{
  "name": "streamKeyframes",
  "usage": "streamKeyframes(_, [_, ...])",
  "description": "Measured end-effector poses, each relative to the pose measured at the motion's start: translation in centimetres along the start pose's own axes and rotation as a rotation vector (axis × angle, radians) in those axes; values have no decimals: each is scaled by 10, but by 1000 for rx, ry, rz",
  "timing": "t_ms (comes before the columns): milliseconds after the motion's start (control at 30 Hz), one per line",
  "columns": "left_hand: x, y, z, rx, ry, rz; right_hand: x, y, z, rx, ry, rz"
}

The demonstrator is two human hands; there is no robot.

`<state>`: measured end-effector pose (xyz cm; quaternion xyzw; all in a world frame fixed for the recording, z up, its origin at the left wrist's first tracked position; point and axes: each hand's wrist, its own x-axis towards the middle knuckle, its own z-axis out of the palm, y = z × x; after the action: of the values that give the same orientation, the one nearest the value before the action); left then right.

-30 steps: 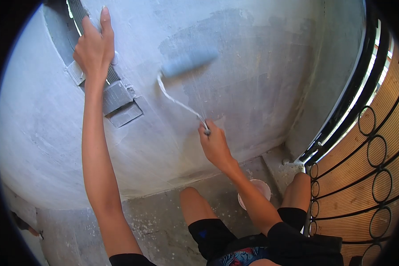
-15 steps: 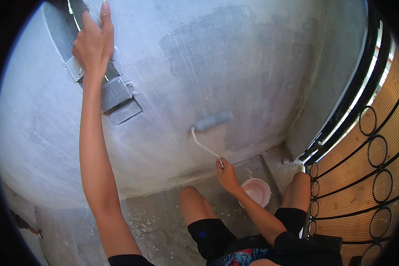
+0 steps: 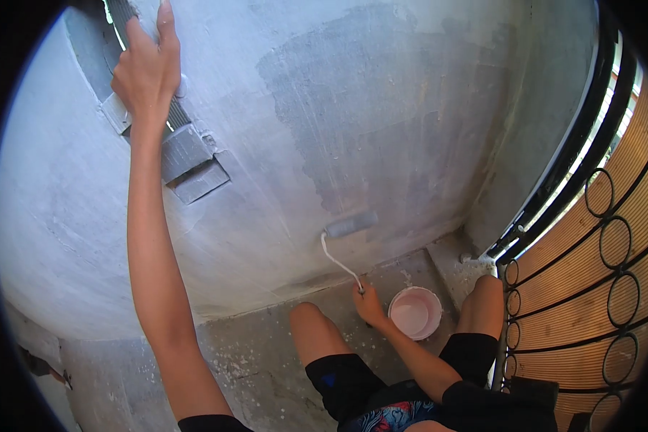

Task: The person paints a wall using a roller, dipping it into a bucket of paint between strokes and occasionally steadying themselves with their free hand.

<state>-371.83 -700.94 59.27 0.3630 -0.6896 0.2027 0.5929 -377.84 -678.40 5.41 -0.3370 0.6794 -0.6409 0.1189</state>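
Observation:
My right hand [image 3: 370,304] is closed around the handle of a paint roller [image 3: 351,225]. The roller's grey sleeve lies against the lower part of the wall [image 3: 237,93], where darker, damp-looking patches spread upward. At upper left my left hand [image 3: 148,75] is raised and grips the edge of a narrow opening [image 3: 93,50] in the wall. Its thumb and one finger point up; the other fingers are partly hidden. Grey blocks [image 3: 187,153] jut out just below that hand. Right of my right hand stands a pale pink bucket [image 3: 415,313] with pinkish-white liquid inside.
A black metal gate [image 3: 615,241] with rings and ribbed orange-brown panels runs along the right. The concrete floor [image 3: 259,381] is speckled with white spots. My bent knees [image 3: 317,335] flank the bucket area. A low ledge [image 3: 457,270] fills the right corner.
The roller has moved down the wall, and my right hand has lowered with it. More of the bucket shows now. My left hand keeps its place on the opening's edge.

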Motion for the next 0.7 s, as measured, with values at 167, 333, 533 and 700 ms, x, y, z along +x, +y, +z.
streamKeyframes(167, [2, 1, -1, -5, -18, 0, 5, -12, 0, 33, -112, 217])
streamKeyframes(333, [1, -3, 2, 1, 12, 15, 88, -104, -10, 98, -37, 65])
streamKeyframes(533, [1, 0, 0, 4, -1, 0, 87, -97, -14, 133, -59, -19])
streamKeyframes(700, [0, -1, 2, 12, -5, -7, 1, -6, -14, 126, -141, 148])
